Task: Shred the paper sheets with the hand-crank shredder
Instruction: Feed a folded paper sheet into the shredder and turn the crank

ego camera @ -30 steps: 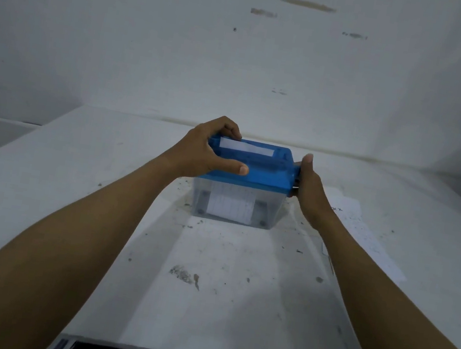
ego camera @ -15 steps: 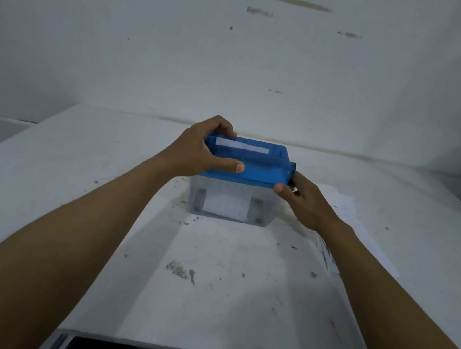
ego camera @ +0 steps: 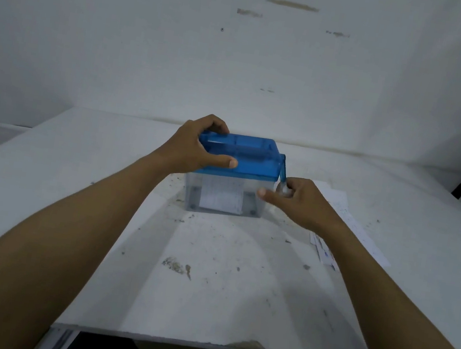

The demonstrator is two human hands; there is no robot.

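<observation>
the right forearm (ego camera: 379, 276) hides part of the paper sheets (ego camera: 340, 200), print seemingly illegible.

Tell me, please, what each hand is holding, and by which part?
The left hand grips the shredder's blue top at its left end; the right hand holds the crank by the pale knob at its lower end.

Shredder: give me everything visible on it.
The shredder stands upright on the white table. It has a translucent blue plastic top on a clear bin, with white paper visible inside. A blue crank on its right side points down to a pale knob. The left hand grips the top's left end, and the right hand pinches the knob.
</observation>
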